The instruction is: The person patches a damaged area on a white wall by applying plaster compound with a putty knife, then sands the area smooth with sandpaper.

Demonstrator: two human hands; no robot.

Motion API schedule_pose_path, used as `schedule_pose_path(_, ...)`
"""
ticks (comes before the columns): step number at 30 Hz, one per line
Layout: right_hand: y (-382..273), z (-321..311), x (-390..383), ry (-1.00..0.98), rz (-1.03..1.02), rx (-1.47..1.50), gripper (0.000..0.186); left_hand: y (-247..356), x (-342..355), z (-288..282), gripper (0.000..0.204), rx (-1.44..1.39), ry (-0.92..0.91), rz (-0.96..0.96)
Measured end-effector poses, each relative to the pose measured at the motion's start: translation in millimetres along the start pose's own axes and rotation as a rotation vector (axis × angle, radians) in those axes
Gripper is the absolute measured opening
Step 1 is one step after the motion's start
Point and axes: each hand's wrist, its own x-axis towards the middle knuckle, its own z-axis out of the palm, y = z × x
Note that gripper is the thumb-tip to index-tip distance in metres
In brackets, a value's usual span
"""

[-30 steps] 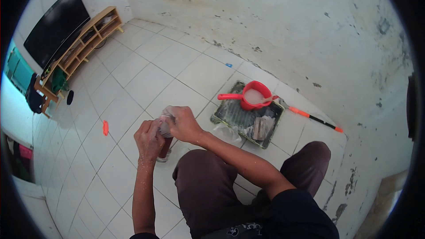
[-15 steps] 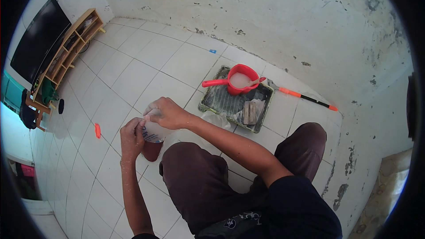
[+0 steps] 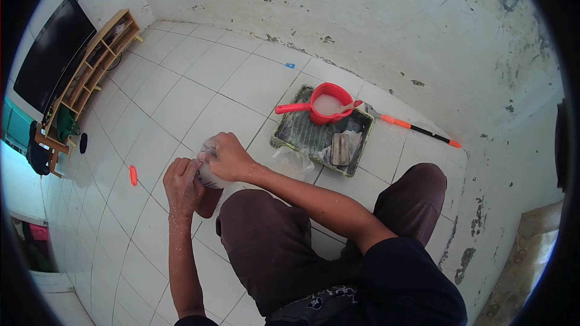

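My left hand (image 3: 183, 186) and my right hand (image 3: 226, 158) are close together in front of my left knee. Both have closed fingers gripping the top of a white plastic bag (image 3: 208, 176) with blue print. White powder dusts the fingers. Most of the bag is hidden by the hands. Below it shows a brown rounded shape (image 3: 209, 201) that I cannot make out. Off to the right, a red dipper (image 3: 331, 87) of milky white liquid stands on a dark paint tray (image 3: 290, 134), a stick-like handle leaning in it.
A greyish block (image 3: 340, 150) lies in the tray, clear plastic (image 3: 293, 162) beside it. An orange-and-black pole (image 3: 417, 128) lies by the peeling wall (image 3: 362, 24). A red-orange piece (image 3: 133, 175) is on the tiles at left. A television (image 3: 55, 54) and wooden shelf (image 3: 99, 63) stand far left.
Both hands keep hold of the bag. The left hand has turned slightly and its fingers cover more of the bag's left side; less of the bag shows now.
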Motion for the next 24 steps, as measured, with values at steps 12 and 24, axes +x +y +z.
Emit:
schedule_pose_path(12, 72, 25, 6, 0.058, -0.063, 0.052, 0.021, 4, -16, 17, 0.015, -0.018, -0.046, -0.2)
schedule_pose_path(24, -9, -21, 12, -0.162, -0.254, -0.221, 0.022, -2, 7, -14, 0.01, -0.301, -0.142, -0.387)
